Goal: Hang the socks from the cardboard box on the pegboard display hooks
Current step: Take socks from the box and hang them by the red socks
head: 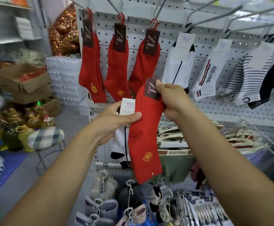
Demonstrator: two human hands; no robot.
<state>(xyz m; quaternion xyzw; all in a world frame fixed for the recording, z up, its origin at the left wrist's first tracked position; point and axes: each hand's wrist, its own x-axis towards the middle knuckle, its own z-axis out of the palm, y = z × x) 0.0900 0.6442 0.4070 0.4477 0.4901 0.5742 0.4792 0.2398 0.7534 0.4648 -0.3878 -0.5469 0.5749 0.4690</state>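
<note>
Socks in red hang below your right hand, its grip clamped on their dark label so the hanger end points up toward the hooks, while your left hand clamps a white pair and steadies them.

The red sock is showing a matt knitted cloth under a dark paper band; the pegboard is looking like smooth painted metal, its hooks are gleaming as bare wire, and the cardboard box is looking dull and rough
</note>
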